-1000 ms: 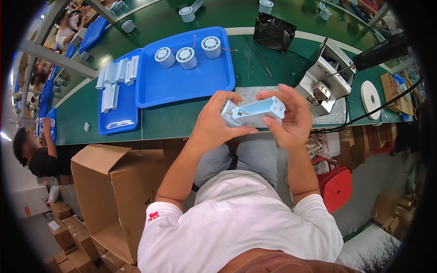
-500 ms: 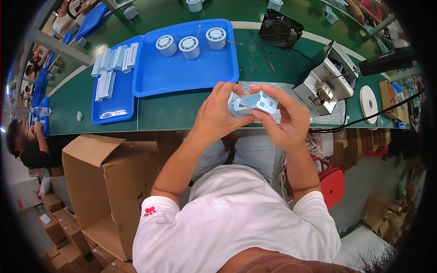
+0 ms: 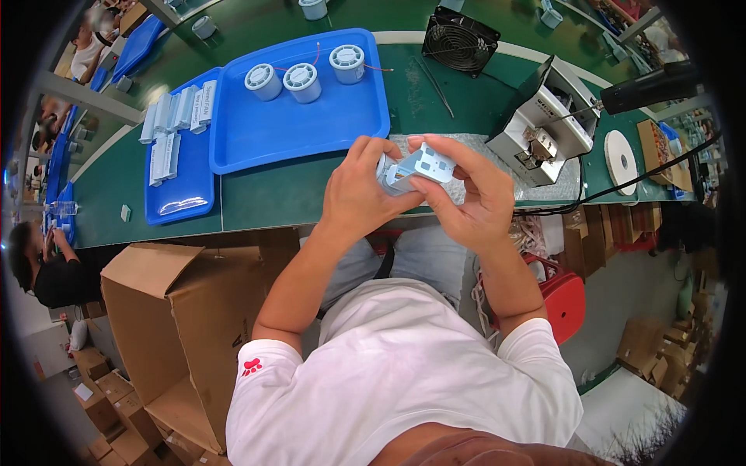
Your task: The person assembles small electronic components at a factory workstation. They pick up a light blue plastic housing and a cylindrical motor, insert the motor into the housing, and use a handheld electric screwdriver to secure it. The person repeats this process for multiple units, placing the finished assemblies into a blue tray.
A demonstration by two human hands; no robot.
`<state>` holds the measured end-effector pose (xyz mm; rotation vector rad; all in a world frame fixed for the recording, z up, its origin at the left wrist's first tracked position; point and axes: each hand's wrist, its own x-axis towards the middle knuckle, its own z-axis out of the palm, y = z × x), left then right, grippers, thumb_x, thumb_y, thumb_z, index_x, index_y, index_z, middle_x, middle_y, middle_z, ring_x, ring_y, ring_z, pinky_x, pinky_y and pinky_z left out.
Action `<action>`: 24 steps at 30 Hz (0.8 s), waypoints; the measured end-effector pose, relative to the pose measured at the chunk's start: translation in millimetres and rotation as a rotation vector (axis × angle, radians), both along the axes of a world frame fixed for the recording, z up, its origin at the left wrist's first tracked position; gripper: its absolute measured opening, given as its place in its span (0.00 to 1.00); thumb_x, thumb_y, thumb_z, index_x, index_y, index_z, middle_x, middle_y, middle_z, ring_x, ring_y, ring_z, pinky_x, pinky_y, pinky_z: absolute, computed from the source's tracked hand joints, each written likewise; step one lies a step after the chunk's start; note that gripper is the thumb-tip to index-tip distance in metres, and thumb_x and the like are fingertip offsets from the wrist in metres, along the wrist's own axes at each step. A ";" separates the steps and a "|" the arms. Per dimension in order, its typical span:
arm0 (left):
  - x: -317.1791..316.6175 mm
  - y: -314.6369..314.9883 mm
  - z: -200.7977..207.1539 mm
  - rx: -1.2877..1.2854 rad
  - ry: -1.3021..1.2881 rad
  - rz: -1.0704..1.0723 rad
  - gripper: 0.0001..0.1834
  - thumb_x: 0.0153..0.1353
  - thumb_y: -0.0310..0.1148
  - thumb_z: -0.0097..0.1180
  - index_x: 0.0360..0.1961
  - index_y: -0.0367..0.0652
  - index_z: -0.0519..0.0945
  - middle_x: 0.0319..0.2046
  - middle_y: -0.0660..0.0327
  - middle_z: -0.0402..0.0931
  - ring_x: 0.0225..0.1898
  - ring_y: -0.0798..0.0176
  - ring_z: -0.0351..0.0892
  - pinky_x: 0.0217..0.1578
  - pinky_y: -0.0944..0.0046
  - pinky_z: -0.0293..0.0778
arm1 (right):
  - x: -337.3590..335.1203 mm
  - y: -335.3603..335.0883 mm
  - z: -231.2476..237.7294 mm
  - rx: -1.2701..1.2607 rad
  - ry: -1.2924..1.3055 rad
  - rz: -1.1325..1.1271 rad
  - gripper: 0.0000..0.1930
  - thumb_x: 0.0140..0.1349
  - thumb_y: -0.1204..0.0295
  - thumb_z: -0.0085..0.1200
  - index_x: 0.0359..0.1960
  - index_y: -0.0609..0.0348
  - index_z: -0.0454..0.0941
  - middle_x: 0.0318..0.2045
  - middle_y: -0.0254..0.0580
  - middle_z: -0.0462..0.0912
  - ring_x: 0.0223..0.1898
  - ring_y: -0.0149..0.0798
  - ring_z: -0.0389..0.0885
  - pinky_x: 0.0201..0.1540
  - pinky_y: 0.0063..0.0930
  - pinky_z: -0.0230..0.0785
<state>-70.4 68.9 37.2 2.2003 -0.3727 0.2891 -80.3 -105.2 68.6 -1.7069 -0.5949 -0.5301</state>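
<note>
A seated worker holds a small pale-blue plastic housing (image 3: 420,167) in both hands above the near edge of the green tabletop (image 3: 295,194), just in front of a padded grey mat (image 3: 536,190). The left hand (image 3: 361,186) wraps its left end, fingers curled shut around it; the right hand (image 3: 474,194) pinches its right side between thumb and fingertips. The part looks light, rigid and smooth-skinned, likely best taken by its flat side walls rather than its openings. Its underside and left end are hidden by the palms, and what sits inside cannot be made out. Three white spools (image 3: 303,78) stand at the far edge of a large blue tray (image 3: 311,128).
</note>
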 end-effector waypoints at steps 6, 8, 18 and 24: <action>2.8 -2.1 -0.6 -0.030 0.009 -0.036 0.32 0.41 0.39 0.80 0.47 0.41 0.79 0.39 0.56 0.79 0.41 0.47 0.82 0.39 0.53 0.78 | -4.2 -11.2 -6.9 -0.061 0.002 0.066 0.26 0.59 0.86 0.67 0.61 0.70 0.76 0.53 0.60 0.85 0.55 0.44 0.86 0.56 0.33 0.79; 3.2 -4.7 -3.4 -0.058 -0.052 -0.039 0.29 0.42 0.41 0.79 0.44 0.43 0.78 0.38 0.58 0.78 0.35 0.48 0.82 0.33 0.53 0.78 | -6.7 -11.1 -8.1 -0.013 0.010 0.068 0.26 0.59 0.86 0.66 0.61 0.70 0.75 0.53 0.60 0.85 0.55 0.45 0.86 0.57 0.33 0.79; 10.4 -20.7 -9.9 -0.359 0.058 -0.204 0.29 0.45 0.35 0.77 0.49 0.42 0.79 0.46 0.53 0.76 0.47 0.48 0.79 0.45 0.56 0.77 | -4.2 -23.3 -5.1 0.156 0.030 0.117 0.22 0.56 0.83 0.66 0.55 0.63 0.82 0.52 0.52 0.87 0.56 0.46 0.86 0.58 0.33 0.78; 23.6 -40.3 -33.0 -0.300 0.093 -0.262 0.21 0.59 0.25 0.69 0.54 0.38 0.79 0.51 0.57 0.71 0.52 0.60 0.74 0.51 0.62 0.74 | 13.5 -111.4 -5.4 -0.181 -0.159 -0.135 0.25 0.60 0.82 0.63 0.60 0.67 0.73 0.55 0.52 0.82 0.56 0.45 0.82 0.62 0.37 0.72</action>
